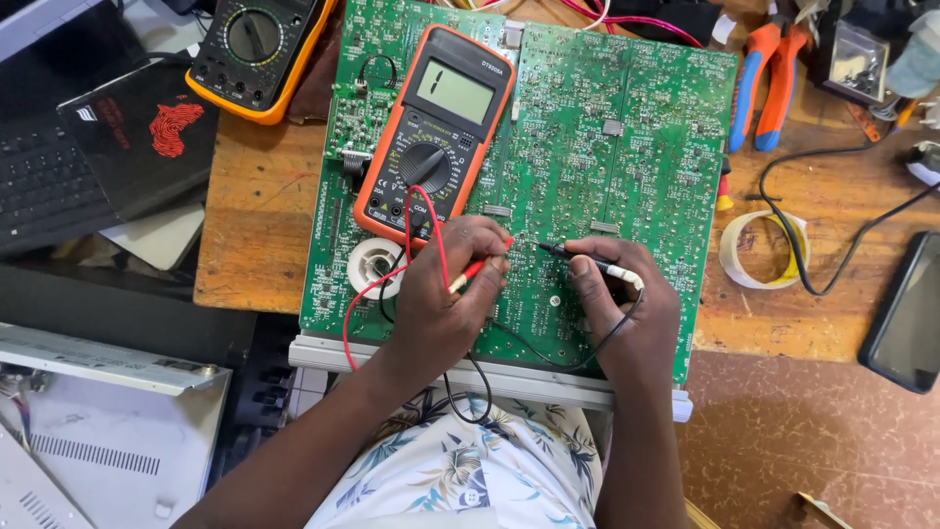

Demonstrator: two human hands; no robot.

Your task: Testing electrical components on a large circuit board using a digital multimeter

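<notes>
**Two probes met on a green board**

A red test probe point(477, 268) is pinched in the left hand point(446, 294), its tip pointing right and slightly far. A black test probe point(578, 257) is gripped by the right hand point(627, 304), pointing left. Both lie crosswise over the large green circuit board point(587, 147), near the orange digital multimeter point(436, 132) resting on it.

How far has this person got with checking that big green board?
Set up: the orange multimeter lies on the green circuit board, switched on, with red and black leads plugged in. In hand: the left hand holds the red probe, the right hand the black probe, both tips at the board's lower middle. Most of the board lies away from the probes.
</notes>
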